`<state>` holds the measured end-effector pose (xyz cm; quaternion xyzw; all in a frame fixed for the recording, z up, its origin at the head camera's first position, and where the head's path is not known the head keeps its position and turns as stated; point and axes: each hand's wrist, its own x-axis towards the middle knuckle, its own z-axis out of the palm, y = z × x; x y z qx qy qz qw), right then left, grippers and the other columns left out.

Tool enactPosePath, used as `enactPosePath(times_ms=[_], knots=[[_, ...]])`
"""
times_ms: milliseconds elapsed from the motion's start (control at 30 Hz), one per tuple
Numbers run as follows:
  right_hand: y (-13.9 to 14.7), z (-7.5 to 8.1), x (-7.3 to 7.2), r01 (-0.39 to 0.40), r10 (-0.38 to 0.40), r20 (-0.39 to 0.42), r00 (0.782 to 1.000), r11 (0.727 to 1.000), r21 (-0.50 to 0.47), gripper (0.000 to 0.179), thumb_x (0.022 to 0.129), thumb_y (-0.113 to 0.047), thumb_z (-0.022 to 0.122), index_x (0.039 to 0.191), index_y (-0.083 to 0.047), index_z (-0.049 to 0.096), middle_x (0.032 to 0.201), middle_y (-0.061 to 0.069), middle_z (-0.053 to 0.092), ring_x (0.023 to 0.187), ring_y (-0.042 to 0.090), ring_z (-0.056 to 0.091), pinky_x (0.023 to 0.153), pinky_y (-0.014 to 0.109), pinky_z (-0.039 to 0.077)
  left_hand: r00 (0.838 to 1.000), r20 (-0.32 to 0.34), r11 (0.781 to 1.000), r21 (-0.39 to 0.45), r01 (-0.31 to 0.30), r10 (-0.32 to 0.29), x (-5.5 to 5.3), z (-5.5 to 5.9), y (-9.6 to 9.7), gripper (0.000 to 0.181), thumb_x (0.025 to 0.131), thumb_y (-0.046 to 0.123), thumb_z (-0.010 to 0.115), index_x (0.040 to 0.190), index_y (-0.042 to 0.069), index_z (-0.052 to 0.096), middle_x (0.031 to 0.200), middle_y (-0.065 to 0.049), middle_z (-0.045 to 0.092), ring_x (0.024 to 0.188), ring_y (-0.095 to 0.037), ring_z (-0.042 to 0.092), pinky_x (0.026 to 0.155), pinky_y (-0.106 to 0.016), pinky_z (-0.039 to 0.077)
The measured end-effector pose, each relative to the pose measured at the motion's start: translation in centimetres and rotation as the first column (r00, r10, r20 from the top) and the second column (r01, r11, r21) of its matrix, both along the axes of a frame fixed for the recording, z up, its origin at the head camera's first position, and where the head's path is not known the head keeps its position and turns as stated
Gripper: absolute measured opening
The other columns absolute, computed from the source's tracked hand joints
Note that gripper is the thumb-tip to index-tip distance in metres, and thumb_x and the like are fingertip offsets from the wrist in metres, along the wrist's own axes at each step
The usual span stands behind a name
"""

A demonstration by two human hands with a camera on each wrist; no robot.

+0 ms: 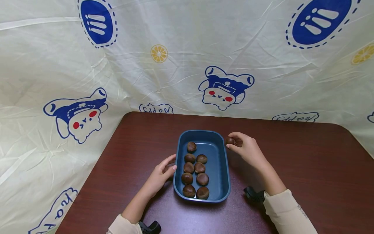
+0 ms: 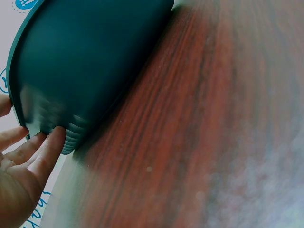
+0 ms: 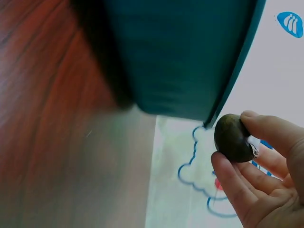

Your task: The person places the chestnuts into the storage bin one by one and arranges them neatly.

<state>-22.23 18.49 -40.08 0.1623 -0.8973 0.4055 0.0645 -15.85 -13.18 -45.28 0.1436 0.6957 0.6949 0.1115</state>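
Note:
Several brown chestnuts (image 1: 200, 167) lie inside a blue rectangular tray (image 1: 217, 169), in two columns toward its left side; the left column reaches farther back. Just outside the tray's far right rim, my right hand (image 1: 247, 149) pinches one more chestnut (image 3: 232, 138) between thumb and fingers. In the right wrist view that chestnut hangs beside the tray wall (image 3: 175, 61), apart from the table. My left hand (image 1: 160, 175) rests against the tray's left outer side. The left wrist view has its fingertips touching the ribbed end of the tray wall (image 2: 85, 61), fingers fairly straight.
The tray stands on a dark reddish-brown wooden table (image 1: 140, 143). A pale printed sheet (image 1: 181, 78) hangs behind the table and along its left side. Black devices (image 1: 253, 194) are strapped at both wrists, near the cream sleeves (image 1: 287, 211).

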Motion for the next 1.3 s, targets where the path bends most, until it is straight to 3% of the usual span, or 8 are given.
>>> enactPosePath(times_ms=[267, 667, 1133, 1233, 1300], knots=[[-3.3, 0.9, -1.0, -0.084, 0.082, 0.039, 0.996, 0.996, 0.04, 0.035, 0.081, -0.008, 0.067, 0.113, 0.002, 0.055, 0.101, 0.013, 0.059, 0.086, 0.025, 0.057, 0.074, 0.039, 0.051, 1.0, -0.019, 1.0, -0.001, -0.003, 0.003, 0.1, -0.1, 0.1, 0.045, 0.094, 0.009, 0.047, 0.136, 0.0, 0.034, 0.133, -0.022, 0.038, 0.111, -0.035, 0.047, 0.085, -0.033, 0.045], [-6.9, -0.2, -2.0, -0.217, 0.21, 0.058, 0.976, 0.956, 0.196, 0.032, 0.081, -0.012, 0.067, 0.11, 0.0, 0.058, 0.097, 0.007, 0.059, 0.083, 0.019, 0.054, 0.071, 0.033, 0.049, 0.999, -0.044, 1.0, -0.011, -0.005, 0.004, 0.0, -0.3, 0.1, 0.047, 0.094, 0.017, 0.05, 0.136, 0.003, 0.036, 0.131, -0.019, 0.041, 0.108, -0.032, 0.05, 0.083, -0.031, 0.046], [-8.4, -1.5, -2.1, -0.26, 0.269, 0.035, 0.962, 0.877, 0.405, 0.028, 0.081, -0.008, 0.067, 0.107, 0.0, 0.059, 0.094, 0.008, 0.061, 0.083, 0.02, 0.056, 0.071, 0.033, 0.047, 1.0, -0.026, 1.0, -0.004, -0.01, 0.01, 0.3, -0.4, -0.2, 0.046, 0.093, 0.016, 0.05, 0.136, 0.003, 0.036, 0.132, -0.019, 0.041, 0.109, -0.031, 0.05, 0.084, -0.03, 0.046], [-8.4, -1.5, -2.0, -0.263, 0.275, 0.033, 0.961, 0.869, 0.418, 0.027, 0.082, -0.007, 0.066, 0.107, -0.001, 0.06, 0.093, 0.008, 0.061, 0.082, 0.02, 0.056, 0.07, 0.033, 0.047, 1.0, -0.023, 1.0, -0.005, -0.009, 0.009, 0.2, -0.3, -0.2, 0.046, 0.093, 0.017, 0.05, 0.136, 0.004, 0.036, 0.132, -0.018, 0.041, 0.109, -0.031, 0.051, 0.083, -0.03, 0.046], [-8.4, -1.5, -2.1, -0.259, 0.271, 0.031, 0.962, 0.871, 0.417, 0.026, 0.082, -0.006, 0.065, 0.108, -0.001, 0.06, 0.094, 0.008, 0.061, 0.083, 0.02, 0.057, 0.071, 0.034, 0.048, 1.0, -0.021, 1.0, 0.0, -0.005, 0.005, 0.4, 0.4, 0.0, 0.046, 0.094, 0.014, 0.049, 0.136, 0.001, 0.035, 0.132, -0.021, 0.04, 0.109, -0.034, 0.049, 0.083, -0.03, 0.046]])
